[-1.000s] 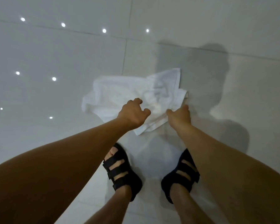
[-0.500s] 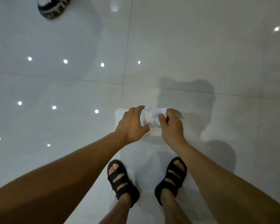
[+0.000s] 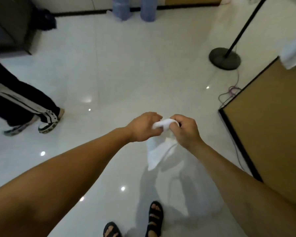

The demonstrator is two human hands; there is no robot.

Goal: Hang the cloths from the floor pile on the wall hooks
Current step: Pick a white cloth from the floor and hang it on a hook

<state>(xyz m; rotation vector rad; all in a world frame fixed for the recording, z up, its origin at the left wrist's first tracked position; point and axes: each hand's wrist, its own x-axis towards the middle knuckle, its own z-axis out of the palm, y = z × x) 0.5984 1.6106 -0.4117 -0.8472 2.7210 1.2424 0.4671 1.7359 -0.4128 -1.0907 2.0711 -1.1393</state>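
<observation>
Head view: at the near edge of the floor [image 3: 109, 79] stood the wearer's own feet in black sandals [image 3: 155, 218]. Above them the left hand [image 3: 140, 129] and right hand [image 3: 186, 132] met close together. The fingers [image 3: 153, 116] of both were curled round the bunched top of a white cloth [image 3: 156, 151], and the rest of it hung free below the hands, clear of the tiles. Gathering one end into a tight wad probably served to find a corner to slip over a hook, and it kept the loose length from dragging. No hook and no pile showed.

Toward the left edge were the legs [image 3: 24, 103] of another person, in dark striped trousers. Along the right edge ran a brown panel [image 3: 272, 130] with a dark border, and a second cloth [image 3: 293, 52] was draped at its top, perhaps already hung. Beyond it stood a lamp stand [image 3: 225, 58] with a thin cable [image 3: 229, 94] trailing nearby. At the far edge, against the wall, two blue bottles [image 3: 148, 9] stood side by side, too blurred to tell whether they held anything.
</observation>
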